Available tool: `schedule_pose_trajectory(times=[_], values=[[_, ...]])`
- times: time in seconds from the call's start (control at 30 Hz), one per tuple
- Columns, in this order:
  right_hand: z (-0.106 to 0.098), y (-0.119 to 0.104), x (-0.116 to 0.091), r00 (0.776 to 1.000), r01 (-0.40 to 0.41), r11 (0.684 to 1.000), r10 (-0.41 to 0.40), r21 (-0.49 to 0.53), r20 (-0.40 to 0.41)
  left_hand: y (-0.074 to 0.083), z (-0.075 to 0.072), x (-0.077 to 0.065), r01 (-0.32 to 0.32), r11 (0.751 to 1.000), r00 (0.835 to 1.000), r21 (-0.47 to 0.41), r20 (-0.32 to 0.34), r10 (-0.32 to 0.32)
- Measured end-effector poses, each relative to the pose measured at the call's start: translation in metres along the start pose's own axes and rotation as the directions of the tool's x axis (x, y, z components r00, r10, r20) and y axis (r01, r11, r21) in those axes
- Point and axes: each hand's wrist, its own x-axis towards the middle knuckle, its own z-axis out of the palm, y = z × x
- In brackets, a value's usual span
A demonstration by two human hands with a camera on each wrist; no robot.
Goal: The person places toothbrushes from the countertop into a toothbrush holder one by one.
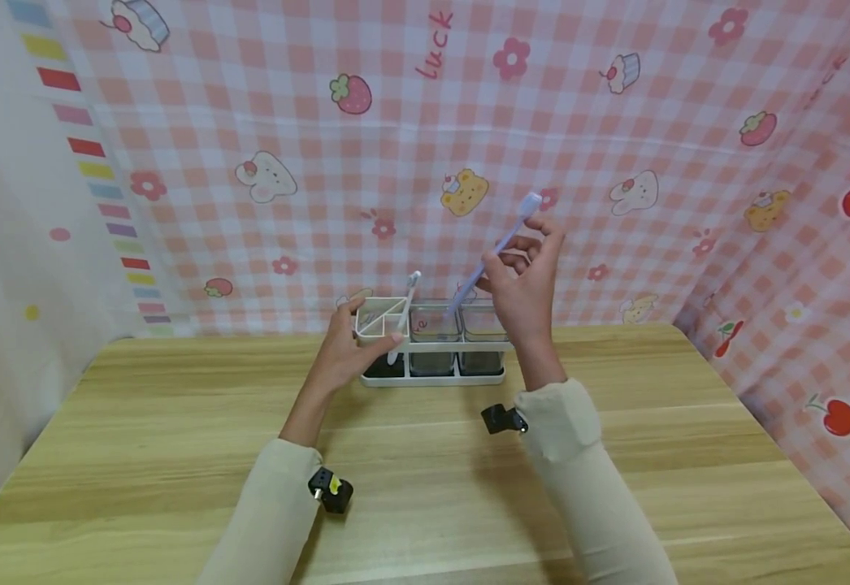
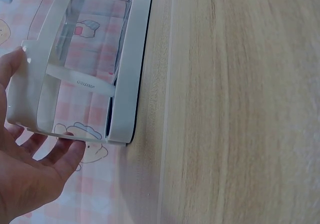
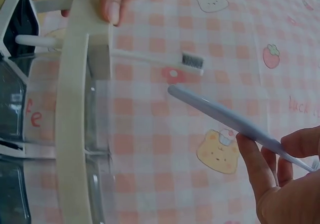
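A white toothbrush holder [image 1: 461,347] stands on the table against the patterned cloth. My left hand [image 1: 339,357] grips its left end, with the thumb at the front, and in the left wrist view the fingers reach around the end of the rack [image 2: 131,68]. A white toothbrush [image 1: 411,294] leans in the divided left compartment, its dark bristles [image 3: 193,60] up. Between thumb and fingers, my right hand [image 1: 531,296] pinches a lavender toothbrush [image 3: 215,109], bristle head up. Its handle end tilts down to the left, near the middle clear cup [image 1: 434,325]; in the right wrist view it is outside the cups.
Another clear cup [image 1: 482,323] sits in the holder's right slot. Pink checked cloth [image 1: 396,162] hangs directly behind the holder and on the right side. The wooden table [image 1: 410,479] extends in front and to both sides. A small black device [image 1: 331,491] is on each wrist.
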Motion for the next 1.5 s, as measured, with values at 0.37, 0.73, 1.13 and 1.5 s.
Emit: schedule_pose_trajectory(times=[0.37, 0.73, 1.13, 1.5], values=[[0.019, 0.014, -0.008, 0.999, 0.027, 0.999, -0.028, 0.026, 0.031, 0.001, 0.001, -0.001, -0.015, 0.999, 1.000, -0.035, 0.003, 0.015], [0.034, 0.018, -0.013, 0.999, 0.032, 0.999, -0.032, 0.010, 0.016, 0.001, 0.000, 0.001, -0.019, 1.000, 1.000, -0.022, -0.006, 0.019], [0.048, 0.033, -0.022, 0.999, 0.019, 0.999, -0.018, -0.031, 0.048, -0.001, 0.000, 0.000, 0.006, 1.000, 1.000, 0.003, -0.025, -0.005], [0.062, 0.045, -0.033, 0.997, 0.053, 0.995, -0.047, -0.090, 0.064, 0.000, 0.001, 0.000, -0.003, 0.999, 1.000, -0.032, -0.015, 0.002]])
